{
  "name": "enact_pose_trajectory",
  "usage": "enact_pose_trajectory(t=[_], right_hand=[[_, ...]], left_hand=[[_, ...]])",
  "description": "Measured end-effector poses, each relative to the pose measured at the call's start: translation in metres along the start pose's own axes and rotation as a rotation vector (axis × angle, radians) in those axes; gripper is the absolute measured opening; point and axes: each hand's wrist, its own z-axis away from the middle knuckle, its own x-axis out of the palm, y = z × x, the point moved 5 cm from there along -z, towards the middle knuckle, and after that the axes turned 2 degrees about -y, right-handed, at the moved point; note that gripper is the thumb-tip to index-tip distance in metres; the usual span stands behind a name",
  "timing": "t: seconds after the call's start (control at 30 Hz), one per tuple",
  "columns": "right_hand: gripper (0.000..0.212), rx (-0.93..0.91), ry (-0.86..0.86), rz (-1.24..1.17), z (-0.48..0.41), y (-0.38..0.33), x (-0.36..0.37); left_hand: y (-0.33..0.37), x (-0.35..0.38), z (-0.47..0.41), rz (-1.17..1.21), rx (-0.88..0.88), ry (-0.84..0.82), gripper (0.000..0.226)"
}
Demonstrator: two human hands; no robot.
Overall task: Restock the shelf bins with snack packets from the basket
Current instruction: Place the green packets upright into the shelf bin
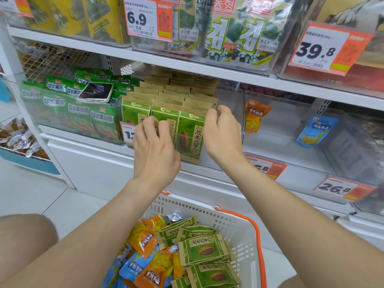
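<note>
A clear shelf bin [230,113] holds several rows of green and tan sunflower-seed packets [190,134], standing upright. My left hand [154,150] rests against the bin's front at the left and middle packets, fingers apart. My right hand [222,132] is at the bin's right front, fingers curled over the rim beside the rightmost packet; neither hand visibly holds a packet. Below stands a white basket [239,231] with orange handles, holding more green seed packets [202,249] plus orange packets [143,240] and blue packets [133,267].
A bin of green vegetable-crisp packets [79,109] with a phone [96,92] lying on top sits to the left. To the right are nearly bare bins with one orange packet [255,116] and one blue packet [315,130]. Seaweed packs [234,36] fill the upper shelf.
</note>
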Motion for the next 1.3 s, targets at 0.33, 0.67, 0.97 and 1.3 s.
enact_pose_trajectory(t=[0.33, 0.67, 0.97, 1.3], right_hand=[[0.027, -0.172, -0.905, 0.568, 0.106, 0.058, 0.038], [0.036, -0.192, -1.495, 0.955, 0.213, 0.184, 0.075], [0.086, -0.110, -1.574, 0.998, 0.260, 0.233, 0.089], [0.113, -0.099, -1.547, 0.916, 0.259, 0.244, 0.097]], left_hand=[[0.006, 0.055, 0.092, -0.028, 0.213, -1.155, 0.029], [0.022, 0.081, 0.190, -0.271, 0.498, -1.566, 0.034], [0.017, 0.097, 0.185, -0.302, 0.514, -1.492, 0.038], [0.026, 0.101, 0.183, -0.311, 0.561, -1.475, 0.038]])
